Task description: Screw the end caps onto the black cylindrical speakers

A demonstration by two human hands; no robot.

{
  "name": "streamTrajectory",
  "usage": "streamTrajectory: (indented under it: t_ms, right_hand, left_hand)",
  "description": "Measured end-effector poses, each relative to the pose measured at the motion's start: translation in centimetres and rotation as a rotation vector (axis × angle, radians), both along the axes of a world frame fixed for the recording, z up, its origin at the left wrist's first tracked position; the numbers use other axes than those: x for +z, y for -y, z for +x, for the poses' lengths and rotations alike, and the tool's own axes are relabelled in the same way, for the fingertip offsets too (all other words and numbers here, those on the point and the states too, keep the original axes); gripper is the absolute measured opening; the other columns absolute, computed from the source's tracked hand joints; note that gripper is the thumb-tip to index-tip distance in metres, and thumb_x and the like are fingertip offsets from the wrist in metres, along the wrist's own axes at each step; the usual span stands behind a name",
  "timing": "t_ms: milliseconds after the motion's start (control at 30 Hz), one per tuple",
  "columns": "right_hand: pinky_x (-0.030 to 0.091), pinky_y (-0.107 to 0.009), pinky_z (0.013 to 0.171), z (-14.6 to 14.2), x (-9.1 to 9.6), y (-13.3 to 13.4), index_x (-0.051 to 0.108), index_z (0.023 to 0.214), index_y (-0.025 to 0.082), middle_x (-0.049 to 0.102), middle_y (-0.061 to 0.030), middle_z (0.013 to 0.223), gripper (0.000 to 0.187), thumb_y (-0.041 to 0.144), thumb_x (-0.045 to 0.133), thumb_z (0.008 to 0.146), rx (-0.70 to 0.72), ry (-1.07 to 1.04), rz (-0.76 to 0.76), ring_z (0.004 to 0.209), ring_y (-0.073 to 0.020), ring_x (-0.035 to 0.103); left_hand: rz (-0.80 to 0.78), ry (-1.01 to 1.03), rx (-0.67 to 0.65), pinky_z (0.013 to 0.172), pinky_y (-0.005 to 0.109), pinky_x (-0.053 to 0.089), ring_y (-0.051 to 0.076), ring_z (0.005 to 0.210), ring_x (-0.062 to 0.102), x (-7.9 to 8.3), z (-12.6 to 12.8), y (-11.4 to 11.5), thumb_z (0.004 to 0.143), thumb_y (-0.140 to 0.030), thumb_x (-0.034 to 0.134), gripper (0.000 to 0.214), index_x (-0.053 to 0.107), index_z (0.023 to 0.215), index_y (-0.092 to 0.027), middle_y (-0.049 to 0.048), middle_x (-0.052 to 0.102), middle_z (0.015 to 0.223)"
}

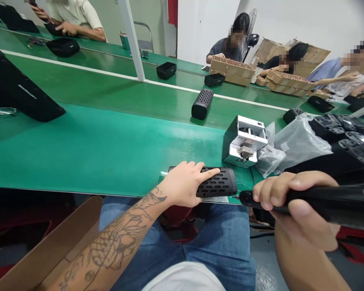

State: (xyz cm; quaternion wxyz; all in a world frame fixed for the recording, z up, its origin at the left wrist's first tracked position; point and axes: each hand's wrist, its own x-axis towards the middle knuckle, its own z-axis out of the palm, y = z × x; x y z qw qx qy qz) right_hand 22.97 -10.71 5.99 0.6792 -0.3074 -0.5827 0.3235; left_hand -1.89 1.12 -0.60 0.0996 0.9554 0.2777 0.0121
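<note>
My left hand (185, 184) is closed over a black perforated speaker shell (220, 182) lying on its side at the near edge of the green bench (94, 153). My right hand (294, 202) is wrapped round a black electric screwdriver (336, 202). The screwdriver lies level, and its tip points left at the shell's right end, close to it or touching it.
A small metal screw feeder (244, 141) stands just behind the shell. Plastic bags of black parts (321, 141) lie to its right. Another perforated shell (202, 104) lies on the conveyor. Several people work at the far side with cardboard trays (232, 69). A cardboard box (48, 250) sits beside my left knee.
</note>
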Motion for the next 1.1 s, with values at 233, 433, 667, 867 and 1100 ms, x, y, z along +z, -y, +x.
streamTrajectory:
  t_ms: [233, 433, 667, 867, 1100]
  right_hand:
    - [0.065, -0.037, 0.057, -0.4, -1.4, -1.5, 0.083, 0.113, 0.025, 0.074, 0.0006, 0.073, 0.018, 0.024, 0.093, 0.098, -0.026, 0.002, -0.005, 0.054, -0.0184, 0.069]
    - [0.066, -0.037, 0.057, -0.1, -1.8, -2.1, 0.08, 0.108, 0.023, 0.075, 0.0004, 0.073, 0.014, 0.023, 0.091, 0.1, -0.003, 0.006, -0.034, 0.054, -0.0186, 0.07]
    - [0.067, -0.036, 0.058, 0.1, -1.9, -2.8, 0.076, 0.103, 0.024, 0.072, 0.0031, 0.071, 0.02, 0.027, 0.095, 0.098, -0.05, -0.011, -0.122, 0.053, -0.0171, 0.068]
    - [0.066, -0.034, 0.06, -0.1, -2.0, -2.5, 0.072, 0.098, 0.024, 0.071, 0.0041, 0.07, 0.024, 0.025, 0.096, 0.098, 0.013, 0.026, -0.113, 0.052, -0.0153, 0.066]
    - [0.066, -0.033, 0.06, -0.2, -2.3, -2.9, 0.072, 0.097, 0.024, 0.07, 0.0047, 0.07, 0.022, 0.019, 0.093, 0.098, 0.059, 0.02, -0.12, 0.052, -0.0142, 0.065]
  left_hand:
    - [0.0, -0.012, 0.002, 0.1, 0.05, 0.058, 0.038, 0.118, 0.076, 0.1, 0.0, 0.0, 0.092, -0.054, 0.085, 0.109, 0.036, 0.188, -0.04, 0.0165, 0.068, 0.155]
    - [-0.024, -0.036, 0.004, 0.1, 0.05, 0.057, 0.039, 0.119, 0.075, 0.4, 0.1, 0.1, 0.093, -0.053, 0.084, 0.109, 0.034, 0.188, -0.04, 0.0163, 0.068, 0.154]
    - [-0.012, -0.027, 0.0, 0.103, 0.052, 0.057, 0.039, 0.121, 0.074, 0.0, 0.1, 0.1, 0.094, -0.054, 0.084, 0.109, 0.033, 0.189, -0.041, 0.0163, 0.067, 0.154]
    - [-0.015, -0.033, -0.001, 0.104, 0.051, 0.057, 0.038, 0.121, 0.073, 0.3, 0.1, 0.2, 0.093, -0.052, 0.084, 0.109, 0.034, 0.188, -0.04, 0.0156, 0.067, 0.154]
    - [-0.035, -0.031, 0.004, 0.104, 0.051, 0.057, 0.039, 0.122, 0.074, 0.4, 0.2, 0.1, 0.092, -0.052, 0.085, 0.11, 0.034, 0.188, -0.041, 0.0158, 0.067, 0.155]
